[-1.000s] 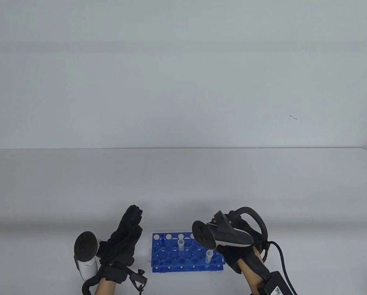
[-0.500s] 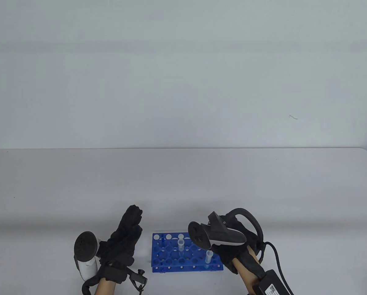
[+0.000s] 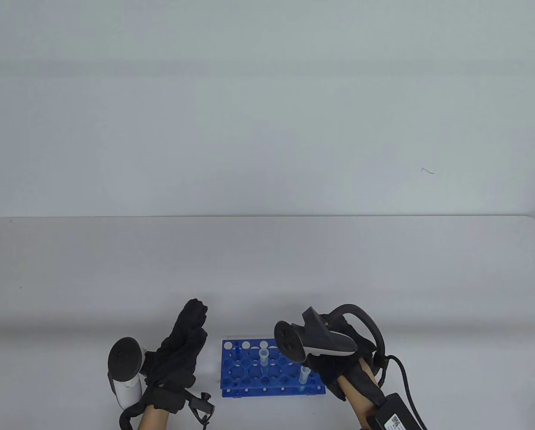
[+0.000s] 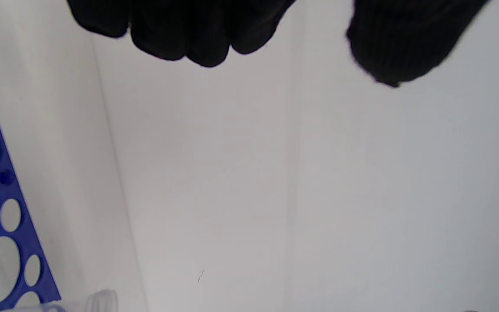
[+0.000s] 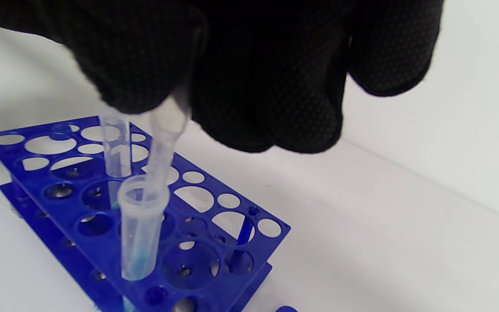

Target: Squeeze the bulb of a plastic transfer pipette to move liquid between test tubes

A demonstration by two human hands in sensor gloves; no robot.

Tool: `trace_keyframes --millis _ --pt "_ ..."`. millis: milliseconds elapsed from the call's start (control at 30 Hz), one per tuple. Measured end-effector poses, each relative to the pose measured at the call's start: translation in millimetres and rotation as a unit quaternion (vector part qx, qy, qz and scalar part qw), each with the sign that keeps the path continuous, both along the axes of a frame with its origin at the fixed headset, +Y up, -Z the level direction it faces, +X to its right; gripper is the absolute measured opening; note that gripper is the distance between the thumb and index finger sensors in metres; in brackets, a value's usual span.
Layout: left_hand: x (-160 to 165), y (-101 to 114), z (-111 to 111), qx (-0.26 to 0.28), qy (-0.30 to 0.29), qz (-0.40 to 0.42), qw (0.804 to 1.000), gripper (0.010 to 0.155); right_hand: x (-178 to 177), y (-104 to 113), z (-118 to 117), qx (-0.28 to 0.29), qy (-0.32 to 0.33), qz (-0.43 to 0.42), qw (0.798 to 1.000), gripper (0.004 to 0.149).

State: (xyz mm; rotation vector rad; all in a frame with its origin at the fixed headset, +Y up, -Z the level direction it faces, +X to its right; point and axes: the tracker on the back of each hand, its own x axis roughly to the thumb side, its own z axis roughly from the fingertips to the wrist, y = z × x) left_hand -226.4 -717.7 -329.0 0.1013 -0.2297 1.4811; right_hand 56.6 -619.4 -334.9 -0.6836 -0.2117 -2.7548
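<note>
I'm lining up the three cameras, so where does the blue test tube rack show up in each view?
Table view: blue rack at bottom centre, between the two hands.
Left wrist view: only a corner of the rack at the lower left edge.
Right wrist view: rack across the lower left, under the right hand.
Shared landmark: the white table.

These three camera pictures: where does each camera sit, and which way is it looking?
Table view: set high in front, looking down at the grey table; both gloved hands, left hand and right hand, show.
Left wrist view: on the left wrist, facing bare tabletop; black fingertips hang in.
Right wrist view: on the right wrist, facing the clear plastic pipette dipped into a clear test tube.
Shared: all show the blue plastic tube rack.
</note>
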Motion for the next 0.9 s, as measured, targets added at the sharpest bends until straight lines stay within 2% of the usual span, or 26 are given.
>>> trace_keyframes --millis 500,900 --pt "0.4 0.0 0.2 -0.001 0.000 0.000 1.000 0.092 -0.1 -1.2 -1.0 -0.015 -0.005 0.000 1.000 0.049" --pt "0.4 0.2 0.0 -0.001 0.000 0.000 1.000 0.092 1.1 2.7 -0.3 -0.006 -0.005 -0.010 1.000 0.046"
